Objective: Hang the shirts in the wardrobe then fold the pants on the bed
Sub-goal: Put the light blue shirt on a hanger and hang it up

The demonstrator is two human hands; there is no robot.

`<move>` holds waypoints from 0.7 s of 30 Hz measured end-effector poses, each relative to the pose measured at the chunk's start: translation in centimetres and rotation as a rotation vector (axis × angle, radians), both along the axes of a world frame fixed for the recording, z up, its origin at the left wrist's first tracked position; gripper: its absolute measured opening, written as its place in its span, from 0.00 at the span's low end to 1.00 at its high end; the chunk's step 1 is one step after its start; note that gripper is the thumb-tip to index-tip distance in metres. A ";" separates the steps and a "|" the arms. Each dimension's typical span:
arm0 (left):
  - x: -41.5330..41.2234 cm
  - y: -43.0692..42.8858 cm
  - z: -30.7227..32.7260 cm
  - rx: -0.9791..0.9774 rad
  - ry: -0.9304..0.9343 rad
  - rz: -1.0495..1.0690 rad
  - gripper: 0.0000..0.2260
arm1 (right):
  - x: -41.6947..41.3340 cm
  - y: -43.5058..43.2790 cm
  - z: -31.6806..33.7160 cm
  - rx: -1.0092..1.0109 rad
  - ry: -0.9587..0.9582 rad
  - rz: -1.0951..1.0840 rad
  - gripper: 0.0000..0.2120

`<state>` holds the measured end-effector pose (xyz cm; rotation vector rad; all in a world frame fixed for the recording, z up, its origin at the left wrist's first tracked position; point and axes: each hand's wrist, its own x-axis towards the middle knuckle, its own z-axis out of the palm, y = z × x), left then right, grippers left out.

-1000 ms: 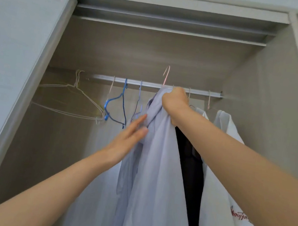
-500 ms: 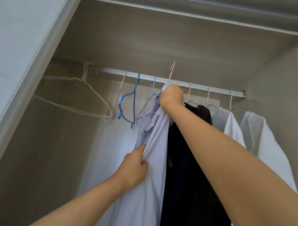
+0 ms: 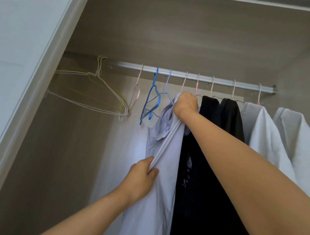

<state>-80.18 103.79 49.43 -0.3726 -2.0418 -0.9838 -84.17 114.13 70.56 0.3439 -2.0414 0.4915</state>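
The lilac shirt is gripped by the right hand near the rail and pinched by the left hand; other shirts are hung, pants are judged not yet folded.

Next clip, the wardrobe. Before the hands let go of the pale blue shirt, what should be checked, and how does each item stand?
1. Hook over the rail: ok. The pink hook above the right hand sits on it.
2. Pale blue shirt seated on its hanger: cannot tell. The right hand covers the collar.
3. Front hanging flat: not ok. The left hand pinches a bunched fold.
4. Neighbours undisturbed: ok. The black garment and white shirts hang from the rail.
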 end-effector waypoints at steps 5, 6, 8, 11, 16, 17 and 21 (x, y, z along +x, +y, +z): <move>0.4 0.8 -0.8 0.013 0.025 -0.007 0.04 | 0.1 1.5 -1.4 0.156 0.193 -0.122 0.18; 0.5 1.1 -1.0 0.001 0.034 0.000 0.04 | 0.3 1.9 -1.8 0.180 0.220 -0.125 0.21; 0.8 1.7 -1.2 -0.027 0.050 0.005 0.05 | 0.9 2.8 -2.4 0.222 0.242 -0.133 0.24; 1.2 2.6 -1.6 -0.075 0.068 0.020 0.08 | 2.1 4.2 -3.3 0.336 0.265 -0.225 0.23; 2.1 4.0 -2.4 -0.121 0.066 0.010 0.14 | 3.0 6.3 -5.4 0.556 0.216 -0.355 0.18; 2.3 4.2 -2.7 -0.123 0.062 0.006 0.15 | 3.2 6.7 -6.0 0.579 0.203 -0.365 0.18; 3.7 4.7 -3.9 -0.123 0.044 0.012 0.17 | 4.3 8.0 -8.8 0.636 0.235 -0.366 0.21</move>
